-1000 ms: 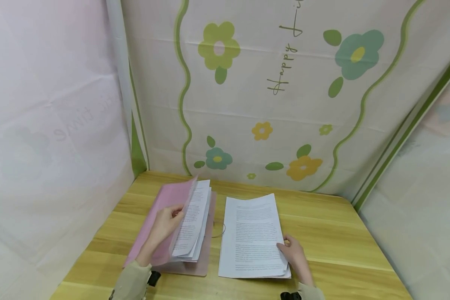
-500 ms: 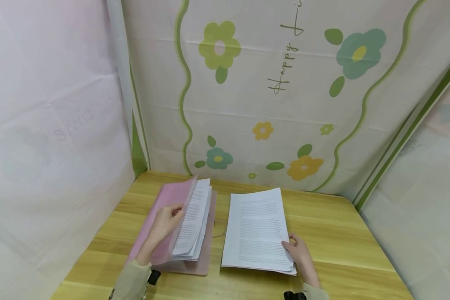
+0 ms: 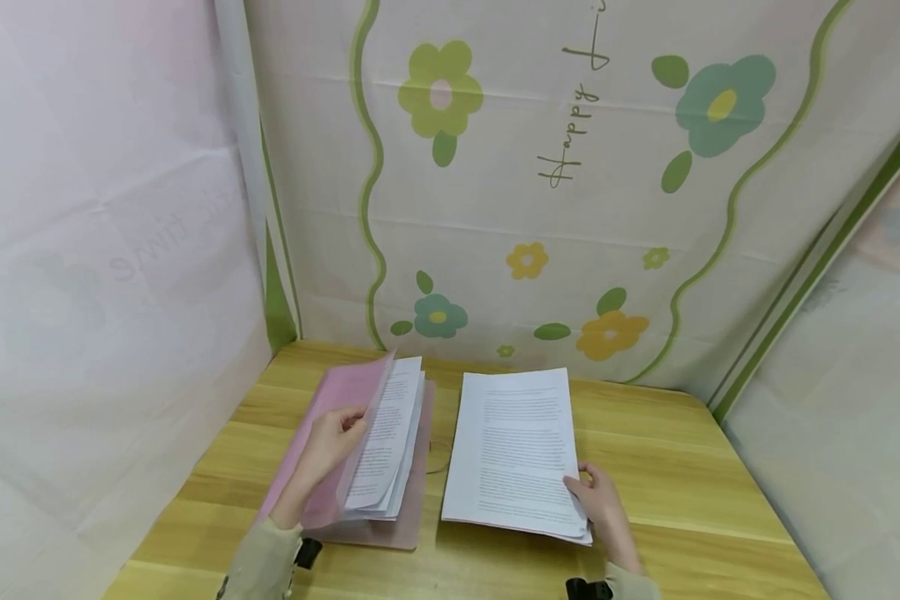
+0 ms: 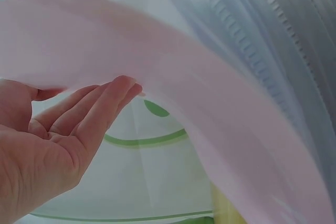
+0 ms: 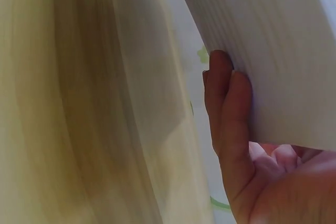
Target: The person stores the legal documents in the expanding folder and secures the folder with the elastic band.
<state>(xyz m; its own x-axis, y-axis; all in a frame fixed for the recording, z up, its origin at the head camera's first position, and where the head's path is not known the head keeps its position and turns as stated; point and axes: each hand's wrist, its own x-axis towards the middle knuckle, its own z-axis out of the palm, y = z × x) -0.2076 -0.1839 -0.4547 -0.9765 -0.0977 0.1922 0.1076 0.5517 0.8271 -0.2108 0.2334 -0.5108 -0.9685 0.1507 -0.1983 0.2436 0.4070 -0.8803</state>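
A pink folder (image 3: pixel 345 392) lies at the left of the table, with its front cover partly lifted over printed sheets (image 3: pixel 393 417). My left hand (image 3: pixel 330 442) pinches the free edge of that cover; in the left wrist view the pink cover (image 4: pixel 173 66) curves across above the fingers. To the right, my right hand (image 3: pixel 598 504) grips the lower right edge of a stack of printed papers (image 3: pixel 523 450). Up close in the right wrist view, fingers (image 5: pixel 239 108) press on the underside of the stack, which stands raised off the wood. The right thumb is hidden there.
A thin curved loop (image 3: pixel 439 458) lies on the wooden table (image 3: pixel 667 467) between folder and papers. A flower-printed fabric wall (image 3: pixel 480 192) rises behind the table, and a whitish fabric wall (image 3: pixel 120 333) stands on the left.
The right hand has shifted the paper stack slightly up and right, and its near edge has lifted. The left hand and folder cover stay where they were.
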